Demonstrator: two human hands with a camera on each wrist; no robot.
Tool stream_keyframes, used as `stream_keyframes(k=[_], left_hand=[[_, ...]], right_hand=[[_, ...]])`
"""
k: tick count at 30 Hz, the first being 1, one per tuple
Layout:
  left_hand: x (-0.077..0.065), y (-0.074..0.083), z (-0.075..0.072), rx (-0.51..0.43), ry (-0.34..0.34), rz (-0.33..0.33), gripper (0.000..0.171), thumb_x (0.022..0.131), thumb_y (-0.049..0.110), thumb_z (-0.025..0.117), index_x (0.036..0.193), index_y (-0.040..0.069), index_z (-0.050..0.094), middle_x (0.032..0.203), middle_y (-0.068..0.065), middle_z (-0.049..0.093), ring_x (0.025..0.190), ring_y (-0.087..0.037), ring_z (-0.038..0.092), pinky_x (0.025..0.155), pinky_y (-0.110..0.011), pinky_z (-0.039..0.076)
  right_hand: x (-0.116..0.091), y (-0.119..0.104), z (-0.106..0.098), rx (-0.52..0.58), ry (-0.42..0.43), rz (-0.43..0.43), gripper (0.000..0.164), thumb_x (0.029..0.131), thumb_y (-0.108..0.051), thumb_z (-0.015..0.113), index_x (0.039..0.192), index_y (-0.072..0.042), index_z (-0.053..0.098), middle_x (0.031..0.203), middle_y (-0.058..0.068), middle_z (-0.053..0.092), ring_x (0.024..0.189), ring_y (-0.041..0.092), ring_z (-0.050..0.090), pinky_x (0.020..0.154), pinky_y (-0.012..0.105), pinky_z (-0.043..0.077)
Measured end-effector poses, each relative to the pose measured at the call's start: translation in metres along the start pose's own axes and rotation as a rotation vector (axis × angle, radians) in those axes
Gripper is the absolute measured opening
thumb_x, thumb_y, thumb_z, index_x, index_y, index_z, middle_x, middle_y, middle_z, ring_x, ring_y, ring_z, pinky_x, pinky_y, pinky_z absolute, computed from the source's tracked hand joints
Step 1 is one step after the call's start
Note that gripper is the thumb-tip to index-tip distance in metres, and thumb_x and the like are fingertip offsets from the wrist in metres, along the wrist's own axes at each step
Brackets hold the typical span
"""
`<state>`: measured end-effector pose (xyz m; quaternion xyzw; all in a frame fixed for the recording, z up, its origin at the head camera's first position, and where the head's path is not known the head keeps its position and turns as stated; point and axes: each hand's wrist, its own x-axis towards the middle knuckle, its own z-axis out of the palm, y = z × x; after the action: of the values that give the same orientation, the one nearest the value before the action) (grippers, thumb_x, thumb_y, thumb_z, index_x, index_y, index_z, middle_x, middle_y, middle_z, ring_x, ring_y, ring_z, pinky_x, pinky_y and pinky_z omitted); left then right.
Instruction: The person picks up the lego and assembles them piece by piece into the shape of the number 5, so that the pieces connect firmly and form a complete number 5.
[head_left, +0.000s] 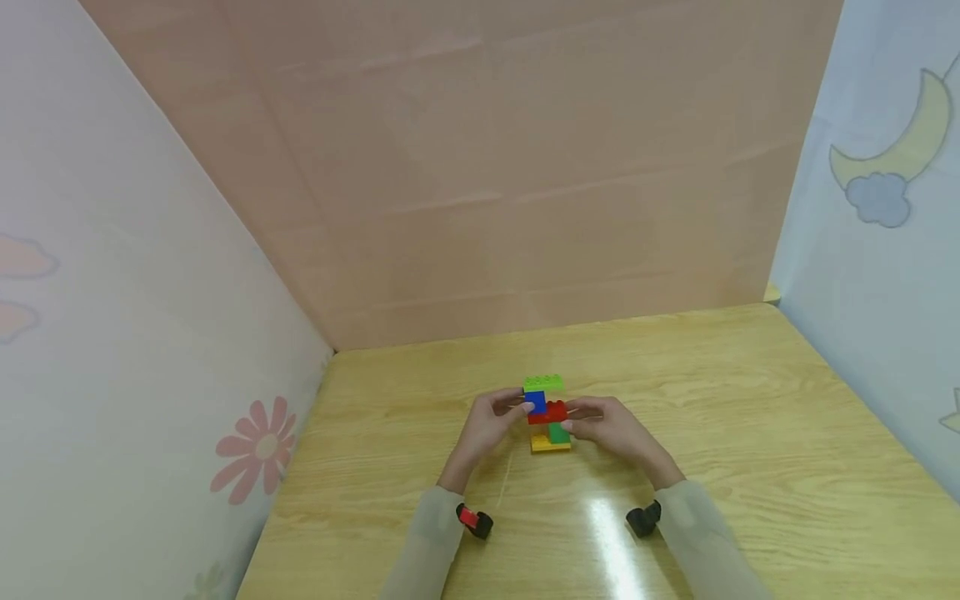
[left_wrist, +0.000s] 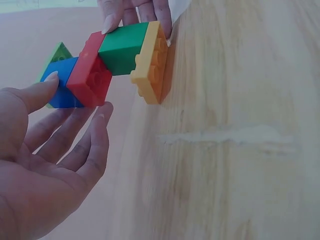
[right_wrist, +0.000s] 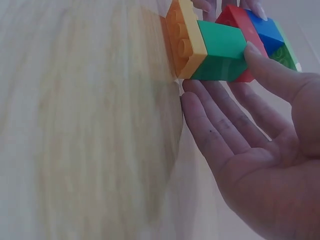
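Note:
A small stack of toy building bricks stands on the table between both hands. At its bottom is a yellow brick point(head_left: 551, 447), with a green brick point(right_wrist: 222, 50) on its right part. Above that lies a red brick point(left_wrist: 90, 70), then a blue brick point(head_left: 535, 400) on the left, and a lime-green brick point(head_left: 543, 382) on top. My left hand point(head_left: 482, 430) pinches the blue brick, thumb on its near face and fingers behind. My right hand point(head_left: 617, 430) holds the green brick at its right side, thumb on the near face, close to the red brick.
The wooden table point(head_left: 405, 467) reaches back to a tan sheet point(head_left: 480, 192) hung upright. Pale walls with printed pictures flank it: a flower point(head_left: 264, 447) at left, a moon point(head_left: 903, 142) at right. Black bands point(head_left: 643, 520) sit at both wrists.

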<state>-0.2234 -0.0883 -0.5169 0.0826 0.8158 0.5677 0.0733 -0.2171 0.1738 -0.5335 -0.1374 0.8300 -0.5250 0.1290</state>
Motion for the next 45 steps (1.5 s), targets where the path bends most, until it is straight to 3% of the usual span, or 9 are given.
stream_keyframes(k=[10,18,29,36,45], left_hand=[[0.007,-0.007,0.000,-0.024,0.016,-0.033,0.047,0.098,0.041,0.075,0.135,0.012,0.072,0.123,-0.007,0.077,0.112,-0.020,0.072,0.100,-0.040,0.061],[0.014,-0.008,0.003,-0.017,0.059,-0.090,0.045,0.100,0.040,0.072,0.135,0.011,0.072,0.131,-0.007,0.074,0.113,-0.017,0.071,0.097,-0.035,0.062],[0.023,-0.009,0.008,-0.011,0.081,-0.132,0.044,0.104,0.037,0.067,0.135,0.005,0.071,0.121,-0.009,0.077,0.095,-0.011,0.072,0.086,-0.032,0.064],[0.026,-0.007,0.009,0.034,0.096,-0.178,0.043,0.105,0.037,0.065,0.134,0.007,0.072,0.117,-0.006,0.077,0.092,-0.011,0.071,0.085,-0.030,0.064],[0.028,-0.009,0.013,0.135,0.096,-0.181,0.037,0.106,0.036,0.063,0.125,0.008,0.077,0.101,-0.003,0.077,0.084,-0.010,0.066,0.076,-0.026,0.059]], right_hand=[[0.006,0.001,0.006,0.056,-0.010,0.015,0.049,0.100,-0.035,0.073,0.137,-0.004,0.067,0.129,0.016,0.074,0.118,0.029,0.071,0.103,0.050,0.058],[0.013,0.001,0.007,0.236,-0.055,0.017,0.055,0.102,-0.025,0.070,0.141,0.011,0.056,0.140,0.030,0.064,0.110,0.028,0.076,0.094,0.041,0.064],[0.018,-0.003,0.010,0.155,-0.034,0.068,0.055,0.104,-0.027,0.067,0.141,0.012,0.057,0.139,0.030,0.065,0.108,0.027,0.074,0.087,0.040,0.065],[0.021,-0.008,0.012,0.091,-0.016,0.098,0.053,0.106,-0.030,0.064,0.141,0.009,0.059,0.137,0.026,0.067,0.101,0.023,0.073,0.080,0.035,0.063],[0.019,-0.020,0.014,-0.044,0.027,0.092,0.038,0.105,-0.021,0.063,0.129,0.007,0.070,0.107,0.015,0.077,0.089,0.021,0.068,0.070,0.033,0.056]])
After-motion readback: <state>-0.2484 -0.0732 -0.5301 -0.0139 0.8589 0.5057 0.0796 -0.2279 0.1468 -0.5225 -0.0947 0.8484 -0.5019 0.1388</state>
